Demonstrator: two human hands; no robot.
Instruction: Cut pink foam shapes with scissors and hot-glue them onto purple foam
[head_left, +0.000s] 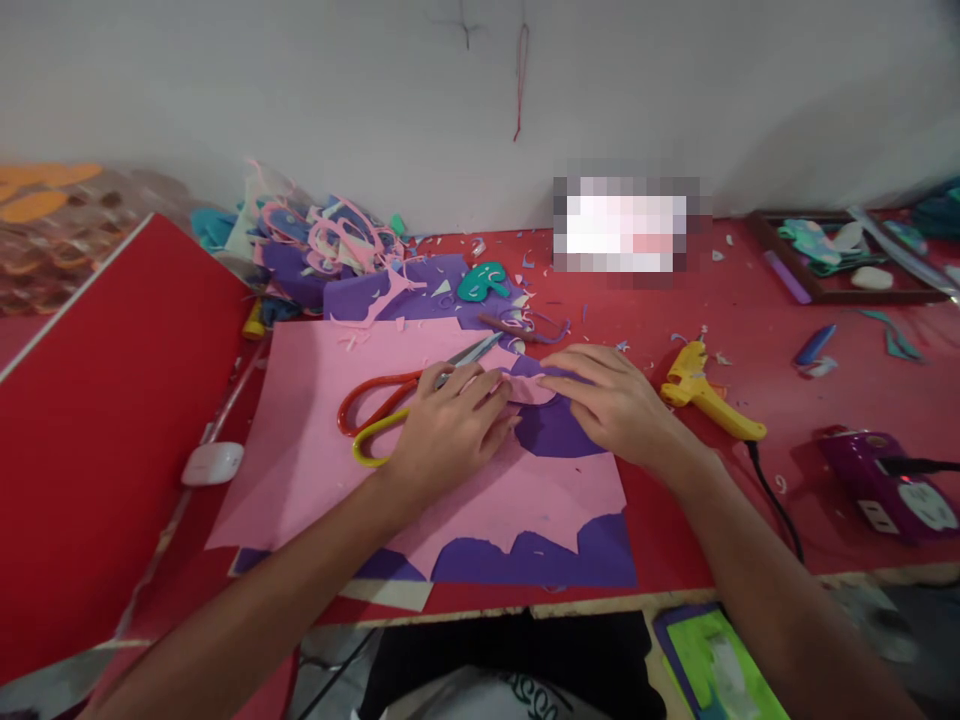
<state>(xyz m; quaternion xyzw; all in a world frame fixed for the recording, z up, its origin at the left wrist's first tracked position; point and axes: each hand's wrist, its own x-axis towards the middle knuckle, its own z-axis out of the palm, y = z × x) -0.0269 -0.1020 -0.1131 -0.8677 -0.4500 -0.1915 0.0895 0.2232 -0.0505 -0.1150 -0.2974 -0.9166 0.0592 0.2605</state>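
A small pink cut-out piece (531,390), which looks like craft foam, lies over the sheets between my two hands. My left hand (461,415) has its fingers bent onto the left end of the piece. On the right end rest the fingertips of my right hand (615,400), its thumb lower down. Large scissors (382,395) with one red and one yellow handle loop lie partly under my left hand, blades toward the back. Beneath is a pink sheet (307,480) with a jagged cut edge, on top of a purple sheet (600,550).
Scraps (330,235) are heaped at the back left, near a teal cut-out (484,283). A yellow glue gun (709,395) lies right of my hand, its cord running toward a purple power outlet box (889,485). A red board (112,430) leans at the left; a dark tray (855,295) stands back right.
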